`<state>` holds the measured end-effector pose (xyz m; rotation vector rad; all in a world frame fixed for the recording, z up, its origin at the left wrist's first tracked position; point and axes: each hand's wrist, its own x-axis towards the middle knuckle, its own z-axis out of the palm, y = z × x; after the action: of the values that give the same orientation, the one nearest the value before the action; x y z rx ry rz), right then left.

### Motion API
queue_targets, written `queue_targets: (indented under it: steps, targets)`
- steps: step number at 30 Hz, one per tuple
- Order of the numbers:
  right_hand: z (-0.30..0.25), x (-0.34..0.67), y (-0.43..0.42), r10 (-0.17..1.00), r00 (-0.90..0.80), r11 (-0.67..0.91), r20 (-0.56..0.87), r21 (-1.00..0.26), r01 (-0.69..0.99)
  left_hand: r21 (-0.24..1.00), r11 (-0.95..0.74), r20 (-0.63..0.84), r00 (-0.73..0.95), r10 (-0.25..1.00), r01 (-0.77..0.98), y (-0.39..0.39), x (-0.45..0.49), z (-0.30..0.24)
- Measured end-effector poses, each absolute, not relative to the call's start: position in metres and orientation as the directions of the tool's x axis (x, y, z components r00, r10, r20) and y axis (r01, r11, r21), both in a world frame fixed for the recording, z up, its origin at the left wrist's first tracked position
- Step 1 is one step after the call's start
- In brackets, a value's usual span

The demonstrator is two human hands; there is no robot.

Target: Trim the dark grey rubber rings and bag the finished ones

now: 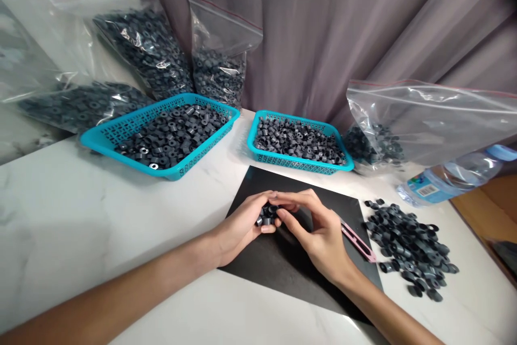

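Several small dark grey ring-shaped pieces point(266, 215) lie cupped in my left hand point(244, 221), its fingers curled around them. My right hand point(319, 226) reaches over from the other side, thumb and fingers touching the rings at the edge of the left palm. Whether one ring is pinched there is hard to make out. Both hands are over a black mat point(291, 280) on the white marbled table. A pink craft knife point(358, 241) rests on the mat, just right of my right hand.
Two blue baskets, left point(191, 164) and right point(299, 163), hold many similar rings. A loose ring pile point(412, 248) spreads right of the mat. Zip bags of rings point(143, 51) stand behind; another bag point(375, 146) and a tilted water bottle point(448, 181) are at right.
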<state>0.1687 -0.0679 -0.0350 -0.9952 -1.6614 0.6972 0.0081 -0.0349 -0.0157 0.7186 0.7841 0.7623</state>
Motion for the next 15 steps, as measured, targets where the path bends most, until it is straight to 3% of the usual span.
queue_targets:
  steps: [5,9,12,15]
  targets:
    - [-0.0346,0.1698,-0.0708,0.848,-0.115,0.521,0.517,-0.773,0.363,0.784,0.538,-0.343,0.507,0.791,-0.309,-0.0333,0.0083,-0.0144]
    - [-0.0357,0.1711,-0.0693,0.785,0.038,0.539,0.618,-0.713,0.449,0.770,0.557,-0.361,0.506,0.783,-0.312,-0.0316,0.0079,-0.0163]
    - [-0.0354,0.1715,-0.0672,0.787,0.104,0.496,0.608,-0.724,0.480,0.769,0.556,-0.352,0.517,0.780,-0.315,-0.0303,0.0069,-0.0187]
    - [-0.0340,0.1700,-0.0672,0.801,0.064,0.492,0.595,-0.716,0.494,0.761,0.558,-0.350,0.516,0.782,-0.330,-0.0288,0.0064,-0.0200]
